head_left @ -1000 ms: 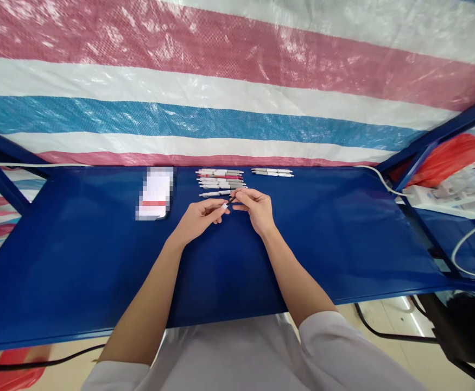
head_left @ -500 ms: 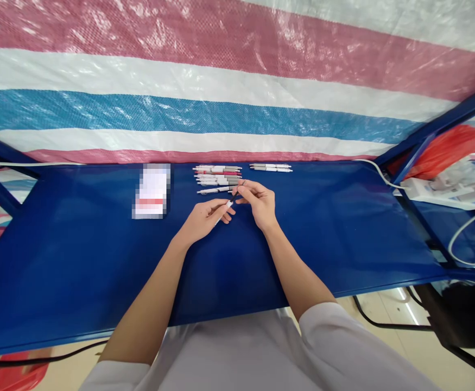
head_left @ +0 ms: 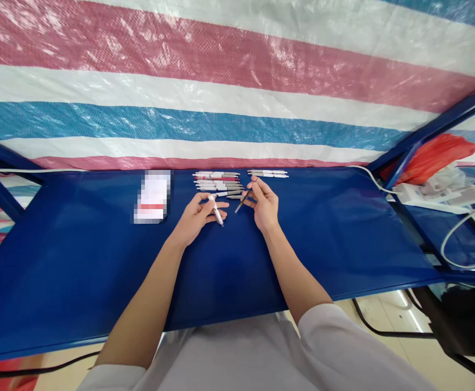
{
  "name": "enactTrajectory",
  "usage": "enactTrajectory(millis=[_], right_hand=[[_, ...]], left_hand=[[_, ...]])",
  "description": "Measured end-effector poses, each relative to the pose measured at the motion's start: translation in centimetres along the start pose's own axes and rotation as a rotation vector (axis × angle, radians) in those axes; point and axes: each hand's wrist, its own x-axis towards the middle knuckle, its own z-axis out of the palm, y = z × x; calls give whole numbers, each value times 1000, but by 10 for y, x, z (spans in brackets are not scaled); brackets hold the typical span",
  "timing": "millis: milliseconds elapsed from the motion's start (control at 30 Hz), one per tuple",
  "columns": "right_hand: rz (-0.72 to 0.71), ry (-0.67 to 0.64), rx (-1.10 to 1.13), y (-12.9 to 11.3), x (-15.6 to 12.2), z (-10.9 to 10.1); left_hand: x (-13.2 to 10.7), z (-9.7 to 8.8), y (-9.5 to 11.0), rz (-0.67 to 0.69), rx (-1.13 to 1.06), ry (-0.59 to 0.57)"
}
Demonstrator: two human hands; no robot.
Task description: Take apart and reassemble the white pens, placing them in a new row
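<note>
Pen barrel (head_left: 217,212) and refill (head_left: 242,203) are pinched in separate, curled hands (head_left: 195,218) (head_left: 266,209).

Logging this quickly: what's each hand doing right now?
Left hand: holding a white pen barrel.
Right hand: holding a thin, dark refill.

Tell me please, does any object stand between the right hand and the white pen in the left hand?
No visible object does. Only fingers of the left hand extend into the gap between the white pen and the dark rod in the right hand; other pens lie just beyond.
</note>
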Motion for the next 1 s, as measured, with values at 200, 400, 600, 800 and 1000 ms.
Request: enactTrajectory(millis=[200,400,600,800,1000], right_hand=[[41,-95,-22,3,-4,4],[75,-157,-69,4,-7,7],[80,-154,-91,4,-9,8],[74,-164,-111,5,-10,9],[71,-181,-118,6,-9,9]], left_hand=[[5,-7,-1,-15,-159,69],[5,-8,1,-25,-197,55],[4,-8,-2,-2,-212,61],[2,-8,2,-7,-218,77],[2,-9,2,-14,-208,80]])
